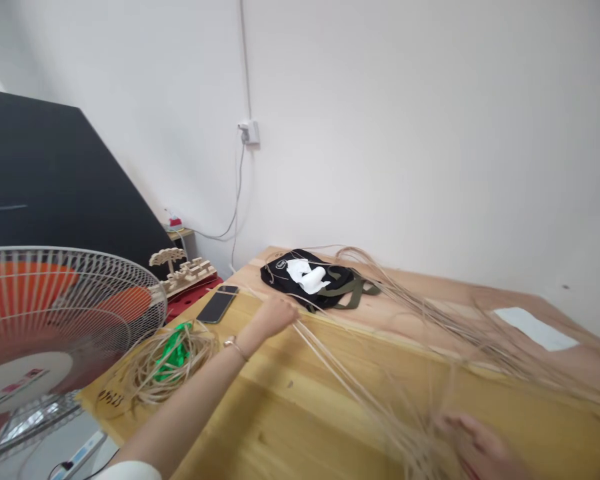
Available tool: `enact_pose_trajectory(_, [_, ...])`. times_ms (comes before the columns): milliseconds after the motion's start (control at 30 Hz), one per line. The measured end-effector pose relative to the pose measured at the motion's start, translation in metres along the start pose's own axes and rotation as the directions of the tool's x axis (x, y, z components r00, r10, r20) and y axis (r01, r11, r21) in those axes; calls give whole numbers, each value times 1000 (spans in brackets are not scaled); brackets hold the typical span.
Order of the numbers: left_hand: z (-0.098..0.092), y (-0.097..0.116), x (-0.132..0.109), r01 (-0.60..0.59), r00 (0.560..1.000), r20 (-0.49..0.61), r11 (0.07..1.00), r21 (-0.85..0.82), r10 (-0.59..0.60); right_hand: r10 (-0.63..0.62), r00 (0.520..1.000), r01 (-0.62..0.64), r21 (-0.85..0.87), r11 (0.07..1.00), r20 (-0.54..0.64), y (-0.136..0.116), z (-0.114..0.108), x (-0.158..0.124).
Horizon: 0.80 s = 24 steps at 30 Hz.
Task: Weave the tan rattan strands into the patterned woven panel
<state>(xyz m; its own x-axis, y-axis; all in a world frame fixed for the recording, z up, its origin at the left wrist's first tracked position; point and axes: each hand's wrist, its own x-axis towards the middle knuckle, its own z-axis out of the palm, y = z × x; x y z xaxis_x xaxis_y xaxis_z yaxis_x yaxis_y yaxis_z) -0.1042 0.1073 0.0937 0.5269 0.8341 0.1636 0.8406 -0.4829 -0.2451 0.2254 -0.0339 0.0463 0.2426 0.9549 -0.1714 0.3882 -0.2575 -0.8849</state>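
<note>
My left hand (277, 315) is closed in a fist over the wooden table, with a bracelet on its wrist. From that fist a bundle of long, thin, tan rattan strips (337, 367) runs taut down to the right. My right hand (480, 443) is at the lower right, smeared by motion, beside the spread, blurred part of the bundle. Whether its fingers grip the strips cannot be made out. A coil of similar strips (145, 373) with green plastic (174, 353) in it lies left of my left forearm.
Behind my left hand lies a black bag (280, 270) with white tissue (307, 277) on it. More loose strips (425, 310) stretch along the wall side, near a white sheet (535, 327). A phone (219, 305) and a fan (55, 333) are on the left.
</note>
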Motion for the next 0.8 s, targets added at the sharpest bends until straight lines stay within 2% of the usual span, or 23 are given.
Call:
enact_pose_trajectory(33, [-7,-9,-3,29,1000,-5,1000,12,-29,-7,998,9,-34,999,55,-16,3,6])
enact_pose_trajectory(100, [-18,-29,-14,93,996,-18,995,39,-92,-143,982,145,0,989,123,-46,12,20])
enact_pose_trajectory(133, [-22,-39,-22,121,993,-19,991,54,-120,-171,976,170,20,985,138,-57,19,27])
enact_pose_trajectory(200, [-22,-54,-41,207,978,9,971,118,-209,-194,965,187,54,981,177,-67,34,40])
enact_pose_trajectory(267, [-15,-57,-63,215,972,56,963,164,-227,-200,953,185,84,979,227,-63,50,46])
enact_pose_trajectory(333, [-7,-45,-81,203,966,147,977,70,-211,-199,942,175,109,978,272,-51,63,47])
enact_pose_trajectory(400, [0,-17,-88,130,970,229,972,-197,-83,-196,932,163,132,978,305,-40,71,43])
enact_pose_trajectory(433, [2,2,-86,83,974,225,931,-356,-1,-195,927,157,141,977,319,-36,73,40])
enact_pose_trajectory(467, [4,22,-81,44,976,203,858,-512,72,-194,923,152,149,977,332,-33,74,37])
enact_pose_trajectory(533, [5,64,-63,1,972,146,616,-788,185,-194,914,143,163,976,357,-31,73,32])
enact_pose_trajectory(600, [7,99,-43,65,953,163,354,-933,255,-195,903,137,174,975,384,-32,70,26])
enact_pose_trajectory(700, [13,131,-23,215,921,219,47,-975,322,-190,887,120,187,975,422,-30,65,18])
enact_pose_trajectory(767, [18,138,-20,308,906,264,-88,-947,332,-179,878,99,199,975,443,-25,62,14])
enact_pose_trajectory(800, [20,139,-20,353,892,294,-126,-927,343,-173,874,86,206,975,454,-22,60,12])
